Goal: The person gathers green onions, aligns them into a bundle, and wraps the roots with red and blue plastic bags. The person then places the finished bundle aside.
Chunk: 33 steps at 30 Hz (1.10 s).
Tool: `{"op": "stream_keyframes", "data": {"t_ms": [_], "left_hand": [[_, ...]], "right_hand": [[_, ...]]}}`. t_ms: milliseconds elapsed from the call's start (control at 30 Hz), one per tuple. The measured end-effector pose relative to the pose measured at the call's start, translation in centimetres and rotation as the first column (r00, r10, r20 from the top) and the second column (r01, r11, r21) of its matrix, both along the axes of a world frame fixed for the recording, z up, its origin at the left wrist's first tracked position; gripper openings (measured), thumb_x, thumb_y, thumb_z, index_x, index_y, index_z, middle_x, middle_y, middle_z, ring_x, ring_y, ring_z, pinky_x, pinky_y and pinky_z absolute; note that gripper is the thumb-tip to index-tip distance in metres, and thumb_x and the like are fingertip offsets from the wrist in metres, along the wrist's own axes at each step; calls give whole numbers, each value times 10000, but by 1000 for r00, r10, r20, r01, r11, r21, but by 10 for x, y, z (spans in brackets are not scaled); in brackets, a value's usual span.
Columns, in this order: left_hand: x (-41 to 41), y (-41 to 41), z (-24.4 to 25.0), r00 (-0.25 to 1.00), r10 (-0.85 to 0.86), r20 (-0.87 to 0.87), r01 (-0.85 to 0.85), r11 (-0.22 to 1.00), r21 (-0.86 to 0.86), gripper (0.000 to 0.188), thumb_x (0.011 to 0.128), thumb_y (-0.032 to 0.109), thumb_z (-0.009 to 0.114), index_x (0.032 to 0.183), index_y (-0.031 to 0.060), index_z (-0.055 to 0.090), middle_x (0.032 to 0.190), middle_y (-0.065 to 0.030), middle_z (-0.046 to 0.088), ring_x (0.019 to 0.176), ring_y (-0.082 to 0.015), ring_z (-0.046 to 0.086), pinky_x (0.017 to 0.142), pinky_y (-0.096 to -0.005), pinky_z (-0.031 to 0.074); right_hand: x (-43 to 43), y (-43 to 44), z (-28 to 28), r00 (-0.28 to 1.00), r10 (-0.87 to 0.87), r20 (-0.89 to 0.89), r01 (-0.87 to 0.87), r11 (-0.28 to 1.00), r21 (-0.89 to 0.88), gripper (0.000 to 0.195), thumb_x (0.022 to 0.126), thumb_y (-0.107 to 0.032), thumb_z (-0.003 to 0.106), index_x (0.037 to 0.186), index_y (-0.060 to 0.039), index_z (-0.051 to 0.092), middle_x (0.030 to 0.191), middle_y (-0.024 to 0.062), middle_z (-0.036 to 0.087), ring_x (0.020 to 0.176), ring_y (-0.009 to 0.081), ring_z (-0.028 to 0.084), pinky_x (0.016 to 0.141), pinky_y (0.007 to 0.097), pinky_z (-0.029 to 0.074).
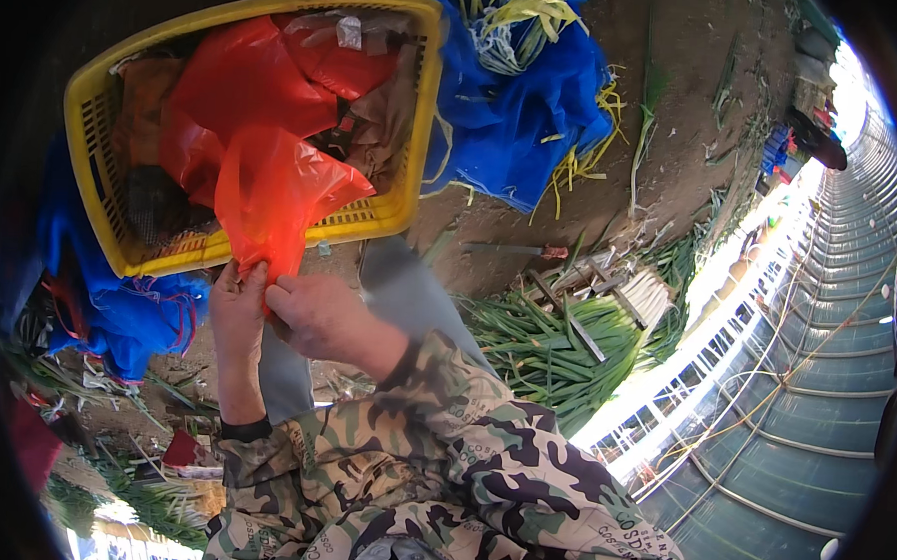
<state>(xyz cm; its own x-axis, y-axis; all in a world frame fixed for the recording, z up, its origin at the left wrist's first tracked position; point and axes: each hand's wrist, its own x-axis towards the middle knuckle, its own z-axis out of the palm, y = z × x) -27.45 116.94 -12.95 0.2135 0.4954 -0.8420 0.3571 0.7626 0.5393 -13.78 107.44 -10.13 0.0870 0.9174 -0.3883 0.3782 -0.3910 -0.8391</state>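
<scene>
Both hands pinch one gathered end of a red plastic bag (272, 190) just outside the near rim of a yellow plastic basket (361, 227). My left hand (238, 316) grips it from the left with thumb and fingers. From the right, my right hand (331, 312) closes on the same end, its fingertips beside the left thumb. The rest of the bag spreads back over the rim. More red plastic (251, 76) lies inside the basket, with brownish clear plastic (383, 138) at its right side and dark mesh (155, 207) low on the left.
Blue mesh sacks (515, 125) lie right of the basket, topped by pale yellow ties (520, 20); another blue sack (127, 326) is at left. A long blade with a red handle (555, 252) rests on the soil near a pile of green onions (566, 345).
</scene>
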Motion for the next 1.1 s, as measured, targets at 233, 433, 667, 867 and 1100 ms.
{"op": "stream_keyframes", "data": {"t_ms": [233, 433, 667, 867, 1100], "left_hand": [[-7, -2, -15, 992, 101, -74, -88, 983, 162, 307, 1083, 128, 663, 1347, -29, 671, 1228, -78, 737, 1073, -118, 671, 953, -285, 534], [-13, -7, -14, 993, 56, -101, -33, 976, 214, 301, 1091, 133, 646, 1340, -34, 666, 1222, -77, 735, 1082, -117, 667, 955, -291, 539], [-15, -12, -14, 995, 98, -24, -94, 986, 139, 301, 1102, 126, 625, 1353, -36, 658, 1245, -77, 730, 1098, -116, 665, 964, -283, 538], [-22, -19, -13, 994, 87, -71, -83, 995, 58, 304, 1105, 100, 613, 1372, -40, 645, 1251, -83, 728, 1102, -118, 667, 975, -283, 533], [-19, -28, -18, 991, 130, 9, -131, 989, 74, 288, 1098, 96, 620, 1342, -53, 650, 1220, -86, 737, 1084, -113, 669, 960, -274, 524]], "right_hand": [[73, -12, -29, 901, -408, 148, 371, 901, 224, 177, 975, -137, 755, 1115, -56, 684, 923, 87, 703, 777, 221, 682, 673, 337, 550], [231, -50, -87, 414, -517, 749, 638, 752, 166, 517, 916, -219, 806, 1351, -10, 622, 1170, 218, 728, 900, 342, 748, 863, 439, 584], [283, -64, -106, 616, -187, 765, 374, 924, -76, 224, 972, -244, 711, 1029, -27, 717, 882, 214, 750, 784, 397, 741, 718, 496, 576], [285, -45, 74, 692, -592, 413, 645, 764, 15, 253, 1095, -289, 651, 1155, -50, 708, 901, 34, 685, 762, 126, 663, 647, 322, 555], [334, -55, 253, 302, -953, -24, 916, 284, 283, 283, 1150, -288, 554, 1268, -54, 661, 792, -53, 516, 617, 65, 439, 606, 254, 441]]}}
